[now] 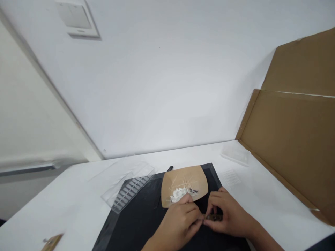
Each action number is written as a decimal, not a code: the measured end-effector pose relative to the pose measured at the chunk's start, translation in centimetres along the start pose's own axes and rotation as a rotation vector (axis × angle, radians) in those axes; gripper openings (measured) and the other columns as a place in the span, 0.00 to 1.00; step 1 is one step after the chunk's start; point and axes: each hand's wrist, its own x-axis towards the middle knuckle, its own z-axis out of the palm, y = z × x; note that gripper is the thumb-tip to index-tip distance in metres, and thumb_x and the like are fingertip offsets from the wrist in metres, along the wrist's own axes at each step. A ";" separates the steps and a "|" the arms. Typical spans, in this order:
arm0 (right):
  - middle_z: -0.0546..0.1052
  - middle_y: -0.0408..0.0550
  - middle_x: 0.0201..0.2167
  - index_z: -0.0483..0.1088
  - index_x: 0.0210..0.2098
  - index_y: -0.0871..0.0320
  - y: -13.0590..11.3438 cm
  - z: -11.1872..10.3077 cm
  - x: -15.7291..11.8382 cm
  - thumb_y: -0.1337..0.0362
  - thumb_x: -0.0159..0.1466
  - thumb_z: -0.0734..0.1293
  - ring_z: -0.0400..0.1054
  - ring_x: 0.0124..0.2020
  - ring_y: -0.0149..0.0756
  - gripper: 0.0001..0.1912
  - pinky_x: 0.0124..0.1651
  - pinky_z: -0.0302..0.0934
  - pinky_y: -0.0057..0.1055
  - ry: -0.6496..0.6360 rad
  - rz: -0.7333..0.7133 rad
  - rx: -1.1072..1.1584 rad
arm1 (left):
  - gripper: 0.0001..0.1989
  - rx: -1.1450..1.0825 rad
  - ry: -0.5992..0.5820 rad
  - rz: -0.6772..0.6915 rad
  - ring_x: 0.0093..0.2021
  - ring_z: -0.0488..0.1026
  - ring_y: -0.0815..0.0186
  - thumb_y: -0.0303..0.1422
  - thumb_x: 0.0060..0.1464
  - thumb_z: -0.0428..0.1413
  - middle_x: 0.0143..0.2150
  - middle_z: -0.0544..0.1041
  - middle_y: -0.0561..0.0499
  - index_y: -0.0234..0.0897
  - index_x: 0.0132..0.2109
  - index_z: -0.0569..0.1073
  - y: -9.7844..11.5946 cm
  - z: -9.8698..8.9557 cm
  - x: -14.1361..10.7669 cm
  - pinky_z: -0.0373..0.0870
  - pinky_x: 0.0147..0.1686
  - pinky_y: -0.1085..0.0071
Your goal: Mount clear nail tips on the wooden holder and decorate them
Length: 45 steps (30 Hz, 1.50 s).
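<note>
Over the black mat (141, 226), my left hand (180, 219) and my right hand (229, 212) meet with their fingertips almost touching. A small brown piece with a dark, shiny part (214, 217) is pinched in my right hand. My left hand's thumb and forefinger close at the near end of that piece; what lies between them is too small to make out. Just beyond the hands is a brown paper tray (167, 181), holding a heap of small white pieces (179, 194), thin pale sticks (184, 182) and a few dark bits. My left hand covers part of its near edge.
A clear plastic tray with compartments (131, 190) lies across the mat's left edge. A black-handled tool (170, 168) pokes out behind the paper tray. At right are a clear box (235, 155) and cardboard panels (293, 132). A brown piece with metal (52, 243) lies lower left.
</note>
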 end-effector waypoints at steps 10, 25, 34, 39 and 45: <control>0.78 0.37 0.33 0.74 0.35 0.53 0.2 0.1 0.0 0.67 0.56 0.79 0.72 0.34 0.33 0.12 0.44 0.56 0.34 0.007 0.018 0.019 | 0.06 -0.012 0.005 -0.003 0.36 0.71 0.64 0.23 0.62 0.60 0.34 0.82 0.53 0.39 0.39 0.75 -0.1 0.2 -0.2 0.65 0.39 0.66; 0.80 0.41 0.32 0.75 0.33 0.55 1.4 0.7 -0.2 0.64 0.61 0.79 0.73 0.37 0.38 0.09 0.43 0.60 0.34 0.053 0.103 0.131 | 0.06 0.015 0.033 0.025 0.36 0.71 0.64 0.24 0.64 0.58 0.32 0.81 0.53 0.39 0.37 0.76 0.0 0.1 0.0 0.66 0.39 0.67; 0.78 0.41 0.31 0.72 0.32 0.56 2.1 0.9 0.0 0.64 0.65 0.74 0.71 0.35 0.37 0.07 0.43 0.59 0.35 0.107 0.071 0.059 | 0.07 0.039 0.053 0.022 0.34 0.73 0.64 0.26 0.64 0.58 0.31 0.81 0.52 0.39 0.36 0.77 0.1 0.3 0.0 0.67 0.40 0.66; 0.76 0.41 0.30 0.68 0.33 0.56 2.1 0.8 0.2 0.64 0.69 0.69 0.70 0.32 0.35 0.09 0.47 0.56 0.39 0.209 -0.055 0.000 | 0.02 0.045 0.057 -0.009 0.37 0.74 0.62 0.30 0.63 0.61 0.33 0.81 0.49 0.38 0.39 0.78 0.2 0.0 0.0 0.69 0.42 0.65; 0.76 0.41 0.32 0.66 0.34 0.55 0.1 -1.7 1.1 0.64 0.71 0.68 0.70 0.33 0.34 0.08 0.45 0.53 0.38 0.185 -0.222 -0.105 | 0.07 0.035 0.180 0.005 0.41 0.75 0.60 0.34 0.64 0.63 0.39 0.80 0.47 0.38 0.47 0.77 0.2 -0.5 -0.1 0.73 0.42 0.64</control>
